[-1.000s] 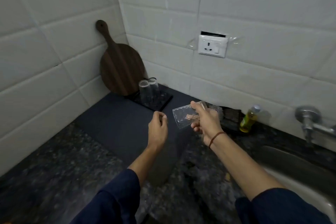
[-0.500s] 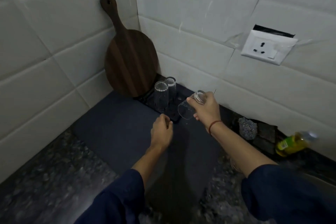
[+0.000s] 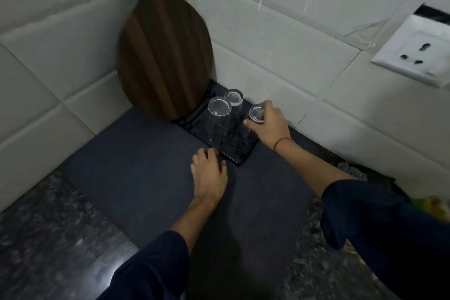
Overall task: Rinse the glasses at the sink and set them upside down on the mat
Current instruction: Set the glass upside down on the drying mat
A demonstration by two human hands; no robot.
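Note:
A small black mat (image 3: pixel 239 156) lies in the counter's back corner. Two clear glasses stand upside down on it: a ribbed one (image 3: pixel 218 117) in front and a second glass (image 3: pixel 234 100) behind it by the wall. My right hand (image 3: pixel 269 124) grips a third glass (image 3: pixel 255 115) by its upturned base, holding it upside down on the mat's right side. My left hand (image 3: pixel 210 174) rests on the dark counter pad (image 3: pixel 136 178) with fingers loosely curled, its fingertips at the mat's front edge, holding nothing.
A dark wooden paddle board (image 3: pixel 163 56) leans in the tiled corner just behind the mat. A white wall socket (image 3: pixel 414 58) sits at upper right. Speckled granite counter (image 3: pixel 48 238) surrounds the pad. Another clear glass (image 3: pixel 350 170) shows behind my right forearm.
My right hand carried the glass from mid-air over to the mat and turned it upside down beside the other two. My left hand came down onto the pad. The view moved closer to the corner.

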